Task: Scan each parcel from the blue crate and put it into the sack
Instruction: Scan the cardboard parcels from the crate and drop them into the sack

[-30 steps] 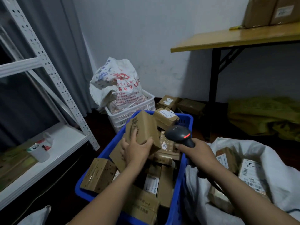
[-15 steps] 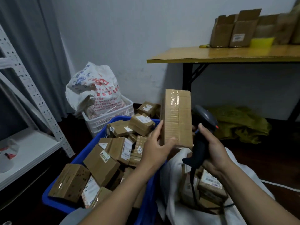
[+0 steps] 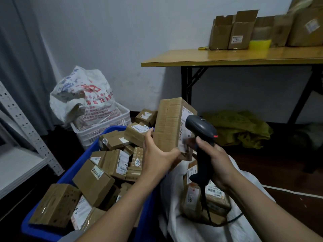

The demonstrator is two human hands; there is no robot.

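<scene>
Your left hand gripped a cardboard parcel above the blue crate's right rim. Your right hand clasped the barcode scanner over the white sack. A wooden table stood far right.

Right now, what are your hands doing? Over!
Left hand grips parcel, label facing scanner. Right hand grips scanner. Sack open below, nothing in the way.

Your crate, with parcels in it, sits left of the sack. Behind them stands a table with boxes on top.
</scene>
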